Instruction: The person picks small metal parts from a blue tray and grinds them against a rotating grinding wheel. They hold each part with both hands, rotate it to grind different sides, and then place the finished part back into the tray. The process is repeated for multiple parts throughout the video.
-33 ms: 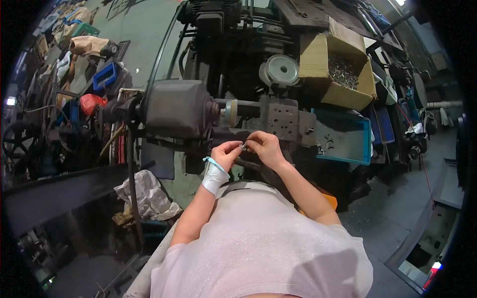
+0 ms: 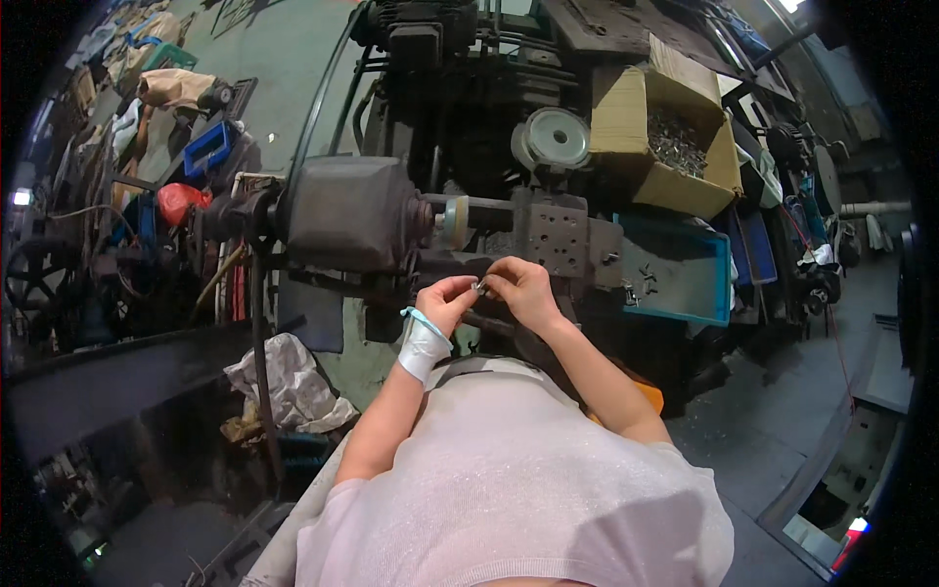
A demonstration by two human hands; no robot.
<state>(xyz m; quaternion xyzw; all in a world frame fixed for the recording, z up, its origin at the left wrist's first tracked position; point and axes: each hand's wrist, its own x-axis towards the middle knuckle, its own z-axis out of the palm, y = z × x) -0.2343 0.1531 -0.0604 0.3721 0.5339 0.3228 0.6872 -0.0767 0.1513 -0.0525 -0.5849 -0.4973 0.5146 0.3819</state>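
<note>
My left hand (image 2: 446,301) and my right hand (image 2: 526,295) meet fingertip to fingertip in front of the machine. Between them they pinch a small shiny metal piece (image 2: 479,289), mostly covered by the fingers, so its exact kind does not show. A white wrap with a light-blue band (image 2: 422,344) circles my left wrist. Just beyond the hands sit the machine's dark rounded housing (image 2: 347,212), a yellowish wheel (image 2: 455,222) on its shaft and a steel block with holes (image 2: 556,241).
A teal tray (image 2: 680,262) to the right holds a few small metal pieces. Behind it, an open cardboard box (image 2: 618,117) contains many more. A round metal disc (image 2: 556,137) tops the machine. At left, a crumpled whitish sack (image 2: 293,382) lies beside an upright dark post (image 2: 262,372).
</note>
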